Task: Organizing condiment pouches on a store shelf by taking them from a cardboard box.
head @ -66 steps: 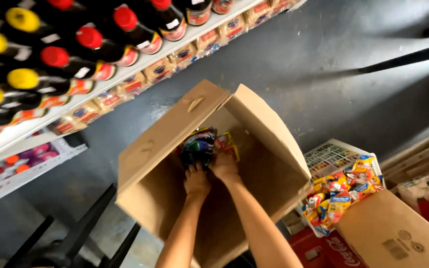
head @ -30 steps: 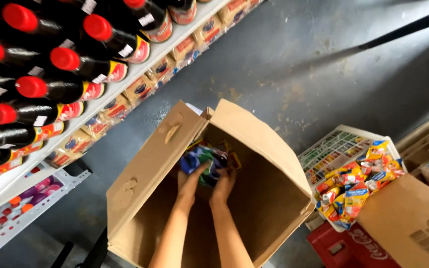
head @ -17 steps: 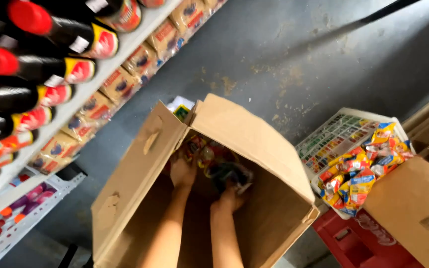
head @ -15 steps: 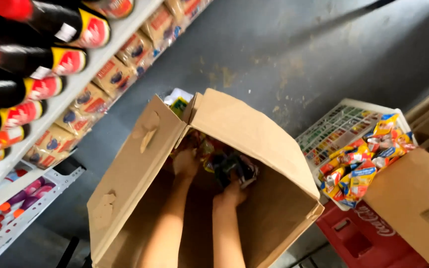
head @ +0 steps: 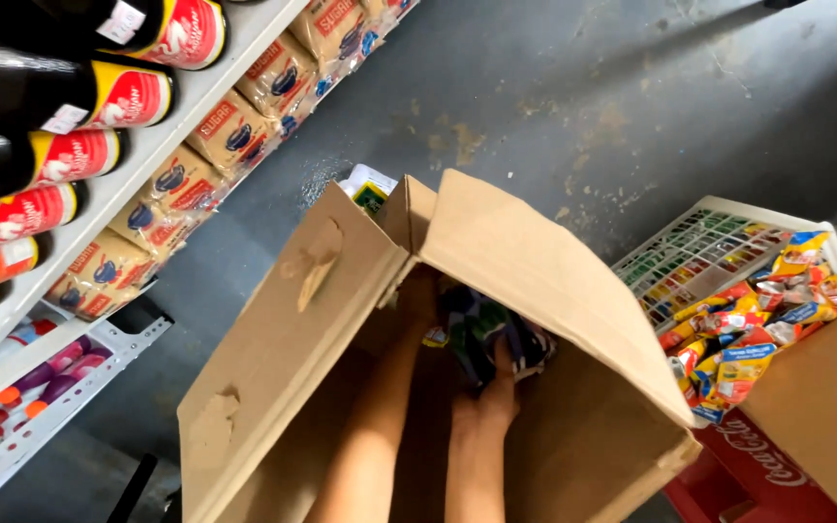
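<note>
**Two hands deep in the box**

Head view: both arms reach into the big cardboard box (head: 535, 281) on the floor. The right hand (head: 496, 392) is closed around a dark bundle of packets (head: 481, 324) at the box's far end. The left hand (head: 418, 295) is mostly hidden, so I cannot tell its grip. The packets are not out yet, so the lifting is left.

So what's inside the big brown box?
Inside the cardboard box, both hands are on a bundle of dark, colourful packets: left hand, right hand. The box flap and the arms cover the bottom, so anything else in there is hidden.
</note>
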